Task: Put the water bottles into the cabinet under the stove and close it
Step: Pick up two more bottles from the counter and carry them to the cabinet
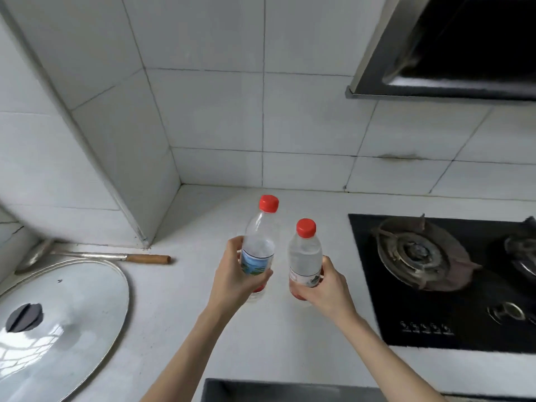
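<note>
Two clear plastic water bottles with red caps stand upright over the white counter (185, 314). My left hand (235, 277) is wrapped around the lower half of the left bottle (259, 242), which has a blue-green label. My right hand (327, 285) grips the right bottle (304, 253) near its base, over a white label. The bottles are a little apart, side by side, left of the stove (435, 285). I cannot tell whether their bases touch the counter. The cabinet under the stove is out of view.
A black gas hob with burners (417, 253) fills the right side, with a range hood (452, 53) above it. A large pot lid (58, 320) and a ladle with a wooden handle (148, 259) lie at the left. Tiled walls close the back; a dark edge (290, 390) runs along the counter front.
</note>
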